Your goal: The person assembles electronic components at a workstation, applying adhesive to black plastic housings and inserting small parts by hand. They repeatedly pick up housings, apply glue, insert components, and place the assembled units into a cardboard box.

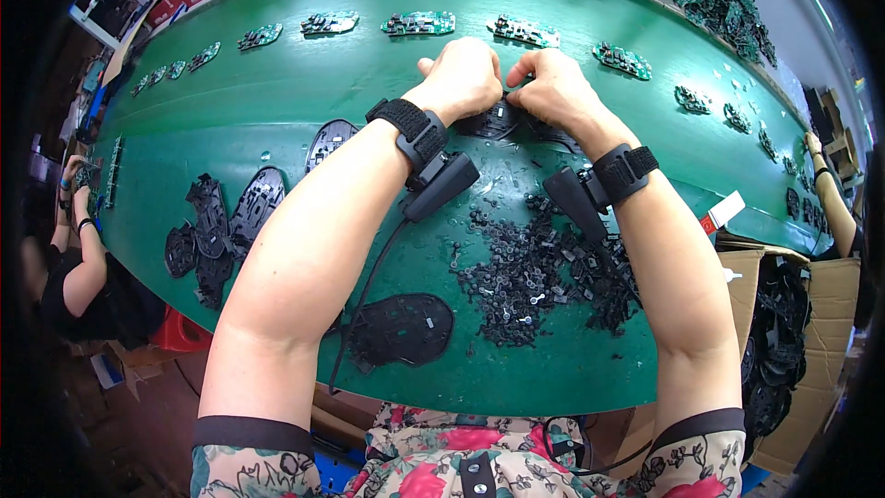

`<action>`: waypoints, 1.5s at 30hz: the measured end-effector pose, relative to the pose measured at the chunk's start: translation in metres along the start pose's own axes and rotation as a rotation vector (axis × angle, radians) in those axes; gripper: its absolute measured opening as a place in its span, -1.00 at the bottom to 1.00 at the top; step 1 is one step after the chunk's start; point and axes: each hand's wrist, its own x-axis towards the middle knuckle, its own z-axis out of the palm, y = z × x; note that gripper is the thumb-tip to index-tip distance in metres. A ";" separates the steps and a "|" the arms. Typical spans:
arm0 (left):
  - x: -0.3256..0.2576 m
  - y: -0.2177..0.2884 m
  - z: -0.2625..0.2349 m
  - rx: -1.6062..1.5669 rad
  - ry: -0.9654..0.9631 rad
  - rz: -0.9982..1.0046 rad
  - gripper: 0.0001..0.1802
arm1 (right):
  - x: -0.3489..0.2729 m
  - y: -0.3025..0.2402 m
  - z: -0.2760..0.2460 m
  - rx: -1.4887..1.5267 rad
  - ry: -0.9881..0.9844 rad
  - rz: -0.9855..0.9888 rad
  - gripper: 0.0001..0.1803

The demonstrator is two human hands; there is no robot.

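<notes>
Okay, far left, a co-worker (88, 267) sits at the green table (498, 378); nearer in, black plastic shells (210, 221) lie in a loose heap. Left hand (461, 78) is centre-top, fingers curled in, tips hidden; can't tell what it grips. Between the hands, at their near side, a black moulded shell (493, 122) lies on the table, partly covered. Likely light, stiff, a bit slippery; thin edges could crack, so best held by the outer rim. Right hand (556, 92) has thumb and index bent almost together by the shell's far edge; any small piece in there isn't visible. Circuit boards (418, 24) line up beyond both hands, limiting forward reach. Bare green surface shows left of the left hand, giving sideways room. Small black parts (516, 277) spread below the right hand, crowding that way back. Table's curved near edge runs close to the body; rightward, an open cardboard box (834, 323) stands against it.
</notes>
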 end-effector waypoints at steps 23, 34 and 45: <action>0.011 0.017 0.006 0.147 -0.038 -0.079 -0.88 | 0.006 0.012 -0.006 0.047 -0.072 0.108 -0.70; 0.017 0.022 0.009 0.067 -0.045 -0.193 -0.83 | 0.007 0.020 -0.010 0.044 -0.084 0.107 -0.67; 0.014 0.011 0.009 -0.100 -0.069 -0.036 -0.76 | 0.005 0.003 -0.007 -0.292 -0.074 0.072 -0.65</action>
